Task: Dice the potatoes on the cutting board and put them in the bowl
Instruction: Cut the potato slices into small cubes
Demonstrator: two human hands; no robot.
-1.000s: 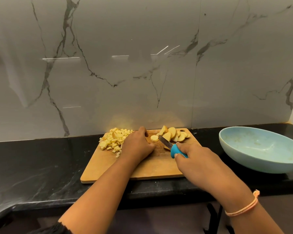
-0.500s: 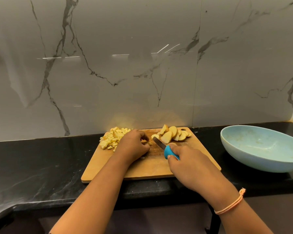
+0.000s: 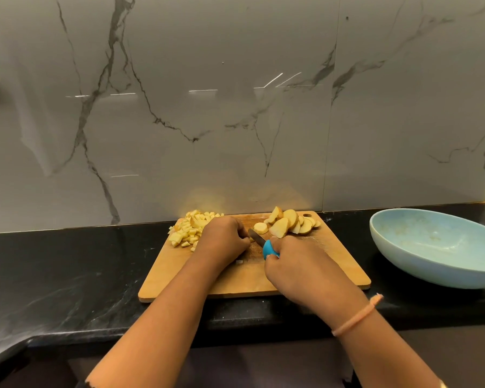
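On the rectangular wooden cutting board (image 3: 333, 264), pale diced potato (image 3: 191, 229) lies left of the left hand (image 3: 224, 239), tan-skinned potato slices (image 3: 290, 225) behind the right hand (image 3: 294, 266), the blue-handled knife (image 3: 268, 247) between both; the wide pale-blue bowl (image 3: 431, 247) stands well right.

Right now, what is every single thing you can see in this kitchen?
wall: one, grey-white marble with dark veins, behind the counter
counter: one, black, under everything
cutting board: one, tan wood, middle of the counter
diced potato: one pile, pale yellow, far left corner of the board
potato slices: several, yellow with tan skin, far right of the board
bowl: one, light blue, on the counter right of the board
knife: one, blue handle, over the board
wristband: one, peach, right wrist
left hand: curled on the board between the piles
right hand: grips the knife handle
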